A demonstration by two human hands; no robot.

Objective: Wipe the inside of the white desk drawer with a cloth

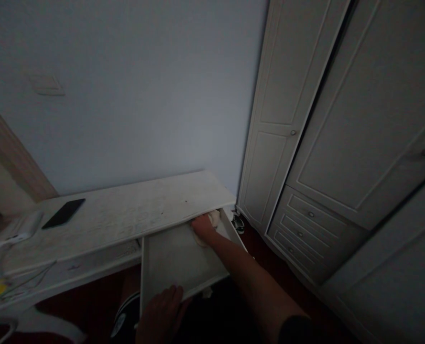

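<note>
A white drawer [176, 253] is pulled out from beneath a white desk [126, 205]. Inside it, toward the back right, my right hand [203, 227] is closed on a pale cloth [215, 218], pressed against the drawer bottom. Part of the cloth lies hidden under the hand and wrist. My left hand [162, 308] grips the front left part of the drawer, its fingers over the front panel's top edge and the thumb out of sight.
A dark tablet [64, 213] and a white box-like device [20, 229] with cables lie on the desk's left. White wardrobes [305, 119] stand at right. Shoes [238, 223] sit on the floor beside the desk. A light switch [45, 83] is on the wall.
</note>
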